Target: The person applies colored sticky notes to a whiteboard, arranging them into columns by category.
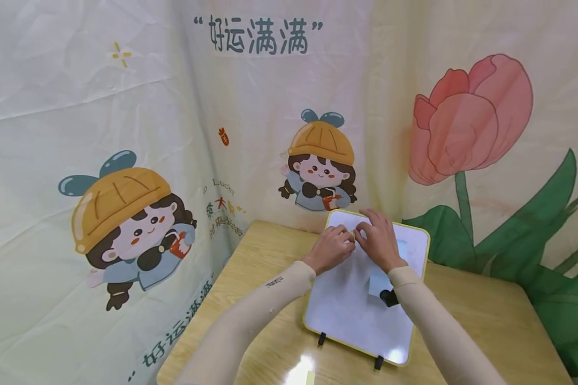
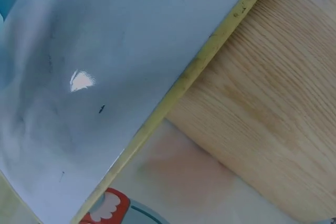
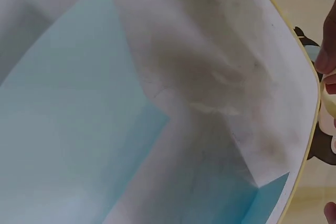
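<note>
Above the upper part of a whiteboard (image 1: 351,310) with a yellow rim, both hands meet fingertip to fingertip. My left hand (image 1: 334,248) has curled fingers and pinches at a small pale yellow piece (image 3: 329,103), which looks thin, like paper. From the other side, my right hand (image 1: 378,238) pinches it with thumb and finger. The piece is mostly hidden by fingers. Light blue paper squares, one lower (image 1: 378,283) and one higher (image 1: 402,248), lie on the board under the right arm. The left wrist view shows only board, rim and table, without the hand.
The board stands on a wooden table (image 1: 265,299), with black feet (image 1: 321,339) at its lower edge. A pale yellow strip (image 1: 310,378) lies near the table's front. A small black object (image 1: 389,298) shows beside the right forearm. Printed curtains (image 1: 250,96) surround the table.
</note>
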The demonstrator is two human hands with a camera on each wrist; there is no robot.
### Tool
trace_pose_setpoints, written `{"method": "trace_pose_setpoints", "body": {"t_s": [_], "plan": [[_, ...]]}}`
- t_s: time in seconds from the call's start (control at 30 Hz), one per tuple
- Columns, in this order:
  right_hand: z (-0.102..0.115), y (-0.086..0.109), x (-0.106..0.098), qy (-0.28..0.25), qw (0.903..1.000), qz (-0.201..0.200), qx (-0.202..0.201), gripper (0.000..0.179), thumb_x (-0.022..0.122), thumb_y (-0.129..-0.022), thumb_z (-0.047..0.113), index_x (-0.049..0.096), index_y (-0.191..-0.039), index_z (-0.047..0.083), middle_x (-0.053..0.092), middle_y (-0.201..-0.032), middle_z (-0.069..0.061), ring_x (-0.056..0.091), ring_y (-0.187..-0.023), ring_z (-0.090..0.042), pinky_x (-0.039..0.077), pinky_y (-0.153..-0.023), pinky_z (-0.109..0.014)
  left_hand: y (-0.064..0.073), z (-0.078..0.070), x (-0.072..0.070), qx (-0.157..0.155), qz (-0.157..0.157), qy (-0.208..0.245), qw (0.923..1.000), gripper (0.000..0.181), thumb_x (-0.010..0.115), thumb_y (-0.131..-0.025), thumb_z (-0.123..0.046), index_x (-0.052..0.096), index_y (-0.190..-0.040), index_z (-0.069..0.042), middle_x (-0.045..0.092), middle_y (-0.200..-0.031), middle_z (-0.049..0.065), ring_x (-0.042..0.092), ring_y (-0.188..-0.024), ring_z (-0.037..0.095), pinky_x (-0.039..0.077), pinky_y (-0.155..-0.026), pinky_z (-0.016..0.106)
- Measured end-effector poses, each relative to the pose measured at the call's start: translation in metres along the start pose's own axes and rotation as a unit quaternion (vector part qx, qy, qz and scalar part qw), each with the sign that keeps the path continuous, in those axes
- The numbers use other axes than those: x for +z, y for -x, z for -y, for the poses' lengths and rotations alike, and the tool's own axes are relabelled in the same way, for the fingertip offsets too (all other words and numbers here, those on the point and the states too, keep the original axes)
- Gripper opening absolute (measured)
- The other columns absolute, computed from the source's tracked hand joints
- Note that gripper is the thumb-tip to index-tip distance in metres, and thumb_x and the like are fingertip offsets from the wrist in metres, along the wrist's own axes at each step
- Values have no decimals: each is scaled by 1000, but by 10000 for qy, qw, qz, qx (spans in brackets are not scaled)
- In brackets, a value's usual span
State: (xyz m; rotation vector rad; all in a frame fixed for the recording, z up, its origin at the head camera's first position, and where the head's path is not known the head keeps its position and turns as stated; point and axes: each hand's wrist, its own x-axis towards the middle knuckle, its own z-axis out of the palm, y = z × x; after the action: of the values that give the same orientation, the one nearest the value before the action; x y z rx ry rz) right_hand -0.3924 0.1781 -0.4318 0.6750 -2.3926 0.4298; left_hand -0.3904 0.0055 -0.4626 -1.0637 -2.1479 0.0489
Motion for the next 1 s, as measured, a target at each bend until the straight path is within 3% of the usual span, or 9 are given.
{"method": "trace_pose_setpoints", "body": {"t_s": [0.23, 0.43, 0.63, 1.0], "plan": [[-8, 5, 13, -11, 9997, -119, 210, 11, 78, -82, 15, 75, -82, 4, 59, -120, -15, 47, -114, -33, 36, -95, -53, 4, 1, 13, -31, -113, -102, 9999, 12, 68, -89, -27, 79, -92, -26, 68, -95, -9, 57, -86, 13, 43, -66, 25], [-13, 2, 20, 55, 9997, -184, 150, 11, 76, -82, 14, 75, -82, 3, 59, -115, -14, 48, -110, -33, 38, -93, -51, 3, 1, 19, -159, -159, -66, 9997, 11, 68, -89, -25, 78, -94, -24, 65, -95, -6, 58, -84, 12, 44, -64, 24], [-16, -3, 25, 74, 9995, -254, 197, 14, 77, -82, 16, 75, -84, 2, 59, -115, -14, 48, -110, -32, 39, -92, -50, -3, 1, 22, -301, -94, 28, 9995, 15, 66, -92, -27, 77, -98, -21, 64, -96, -5, 57, -83, 11, 44, -64, 22], [-19, 2, 40, 156, 9988, -348, 303, 16, 78, -81, 16, 74, -82, 1, 59, -114, -17, 48, -105, -33, 43, -81, -47, -3, 2, 37, -416, 77, 81, 9991, 16, 65, -93, -26, 78, -101, -21, 63, -93, -5, 56, -79, 11, 42, -60, 22]]}}
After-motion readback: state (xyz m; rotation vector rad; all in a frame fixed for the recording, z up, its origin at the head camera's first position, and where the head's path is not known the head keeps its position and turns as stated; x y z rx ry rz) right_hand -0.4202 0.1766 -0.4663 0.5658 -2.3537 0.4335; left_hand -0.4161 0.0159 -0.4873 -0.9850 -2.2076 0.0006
